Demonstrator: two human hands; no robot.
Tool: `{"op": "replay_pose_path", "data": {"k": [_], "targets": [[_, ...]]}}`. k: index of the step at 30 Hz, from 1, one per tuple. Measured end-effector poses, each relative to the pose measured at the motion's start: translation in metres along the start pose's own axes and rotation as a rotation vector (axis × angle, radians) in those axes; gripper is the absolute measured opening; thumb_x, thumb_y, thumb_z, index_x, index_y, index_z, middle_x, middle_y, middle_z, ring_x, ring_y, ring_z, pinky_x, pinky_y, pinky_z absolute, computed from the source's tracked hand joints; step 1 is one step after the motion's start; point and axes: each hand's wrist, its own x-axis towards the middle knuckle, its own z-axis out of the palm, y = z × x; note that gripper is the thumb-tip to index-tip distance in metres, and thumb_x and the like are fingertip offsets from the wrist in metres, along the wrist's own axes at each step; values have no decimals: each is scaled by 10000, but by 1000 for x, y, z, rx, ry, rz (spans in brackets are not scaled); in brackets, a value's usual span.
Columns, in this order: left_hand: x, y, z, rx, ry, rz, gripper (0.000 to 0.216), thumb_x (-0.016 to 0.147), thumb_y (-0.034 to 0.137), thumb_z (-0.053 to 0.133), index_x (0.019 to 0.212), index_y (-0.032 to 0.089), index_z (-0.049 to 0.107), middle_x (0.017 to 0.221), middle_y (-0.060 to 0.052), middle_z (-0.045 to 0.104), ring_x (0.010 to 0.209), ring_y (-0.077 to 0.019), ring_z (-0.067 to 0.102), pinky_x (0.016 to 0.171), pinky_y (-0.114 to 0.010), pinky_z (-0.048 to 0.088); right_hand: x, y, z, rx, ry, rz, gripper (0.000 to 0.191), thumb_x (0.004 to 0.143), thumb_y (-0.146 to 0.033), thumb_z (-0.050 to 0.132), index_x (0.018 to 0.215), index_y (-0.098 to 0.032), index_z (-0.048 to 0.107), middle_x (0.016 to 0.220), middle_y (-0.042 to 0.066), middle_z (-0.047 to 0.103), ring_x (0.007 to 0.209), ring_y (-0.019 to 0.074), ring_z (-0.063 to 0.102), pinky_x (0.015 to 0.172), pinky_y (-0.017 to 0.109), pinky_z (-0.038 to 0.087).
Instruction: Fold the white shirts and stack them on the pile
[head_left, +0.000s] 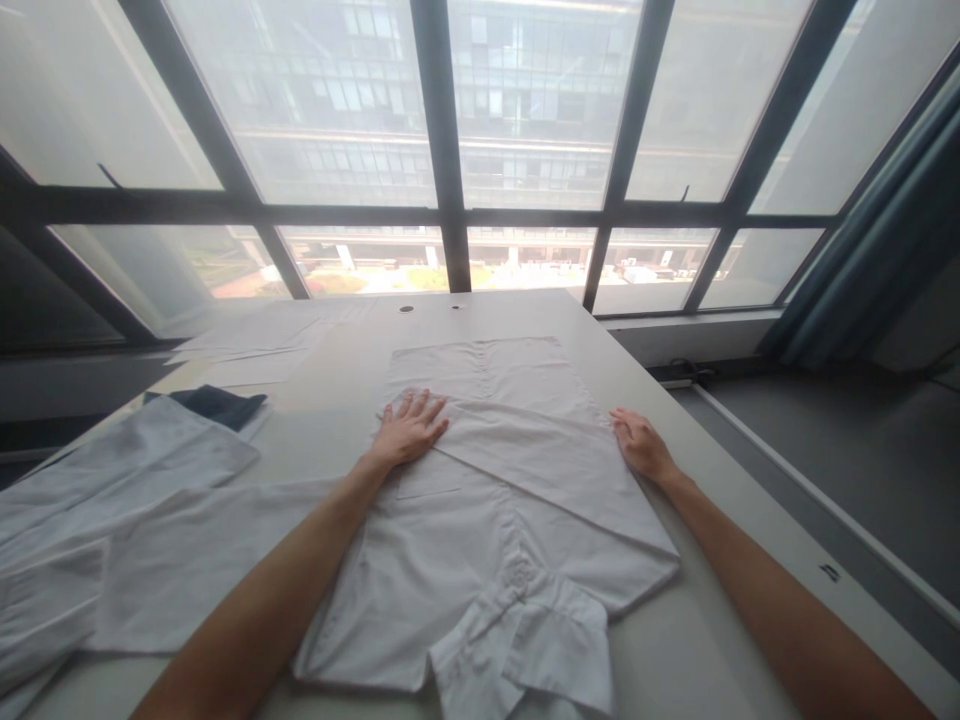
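Observation:
A white shirt (450,540) lies on the table with its collar (559,640) toward me. One side is folded inward, and the cloth makes a slanting layer across the middle. My left hand (409,430) rests flat on the upper left of the shirt, fingers spread. At the shirt's right edge, my right hand (637,440) has its fingers closed on the cloth; the fingertips are partly hidden. A white sleeve (217,555) stretches out to the left, passing under my left forearm.
More white cloth (127,460) with a dark piece (214,403) lies at the left. Flat white sheets (255,340) are at the back left of the white table (517,305). Large windows stand behind it. A blue-grey curtain (847,250) hangs on the right above the dark floor (847,440).

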Motion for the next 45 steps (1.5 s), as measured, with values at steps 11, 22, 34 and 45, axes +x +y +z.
{"op": "replay_pose_path", "data": {"k": [11,22,34,45], "targets": [[0,1,0,8,32,-6,630,1006,626,241,1581,369,267,1678,-46,146,1535,-348,109,1161,-657,145,-2,-3,-5,-38,-55,-63,540,920,-515,520,1313,-164,639,1384,158,614,1333,302,517,1151,486,372],[1,-2,3,0,43,-1,640,997,634,247,1578,367,277,1678,-56,154,1534,-347,121,1162,-656,145,-3,-5,-7,-114,-106,-97,558,886,-463,572,1350,-158,617,1428,176,574,1366,317,482,1145,510,369],[0,-1,3,-11,48,-1,643,997,634,257,1576,357,294,1675,-56,170,1531,-348,133,1175,-626,136,-3,-8,-7,-15,-48,-70,515,970,-511,419,1271,-175,668,1372,163,624,1328,308,524,1149,525,362],[2,-4,5,8,59,9,639,998,632,259,1571,353,307,1670,-58,195,1526,-350,151,1175,-624,141,-10,-47,-21,-64,200,-145,507,1022,-388,301,1341,-139,607,1464,165,539,1429,262,404,1196,479,293]]}}
